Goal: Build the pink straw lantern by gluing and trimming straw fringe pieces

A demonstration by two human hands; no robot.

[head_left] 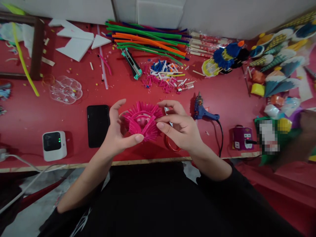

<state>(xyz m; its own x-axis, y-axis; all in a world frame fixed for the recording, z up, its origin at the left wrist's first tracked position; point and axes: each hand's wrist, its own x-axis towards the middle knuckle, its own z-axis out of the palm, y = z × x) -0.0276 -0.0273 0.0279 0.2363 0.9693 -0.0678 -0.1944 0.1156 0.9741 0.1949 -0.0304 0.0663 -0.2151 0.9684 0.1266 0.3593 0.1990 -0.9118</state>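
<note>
Between my hands is a round pink craft piece (142, 120) made of many short pink strips fanning out around a hollow middle. My left hand (115, 136) is curved around its left side, with the thumb on the near edge and the fingers behind. The fingers of my right hand (181, 130) pinch at its right edge; exactly what the fingertips grip is partly hidden. Beneath my right hand a red ring, perhaps a tape roll (172, 144), shows on the red table (118, 89).
Left of my hands lie a black phone (98, 126) and a white device (54, 145). A blue glue gun (204, 112) is at right, its cord running to a purple power socket (243, 138). Behind are a cutter knife (132, 64), cut pieces (165, 74) and pipe cleaners (148, 39).
</note>
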